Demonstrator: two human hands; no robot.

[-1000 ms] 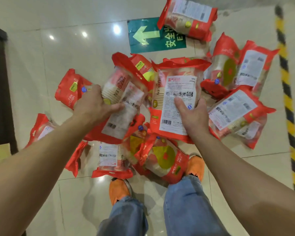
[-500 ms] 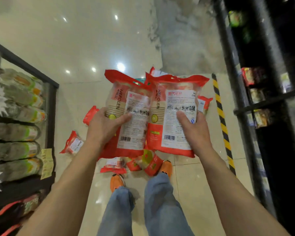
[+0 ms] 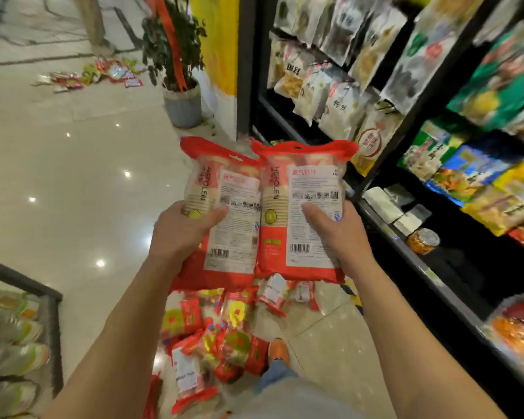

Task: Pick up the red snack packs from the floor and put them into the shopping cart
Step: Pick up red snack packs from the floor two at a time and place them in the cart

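My left hand (image 3: 182, 231) grips one red snack pack (image 3: 227, 213) and my right hand (image 3: 336, 234) grips another red snack pack (image 3: 303, 189). Both packs are upright, side by side, label sides facing me, held at about chest height. Each thumb lies across the front of its pack. Below them a heap of several more red snack packs (image 3: 212, 337) lies on the floor by my feet. No shopping cart is in view.
Black shelves (image 3: 406, 140) full of snack bags run along the right. A low rack (image 3: 22, 322) with packs stands at lower left. A potted plant (image 3: 179, 86) stands ahead by a yellow pillar. More loose packets (image 3: 103, 74) litter the far floor.
I have risen from over the floor heap and turned my view up and to the right. Both packs came up with my hands; the shelves and plant have come into view.
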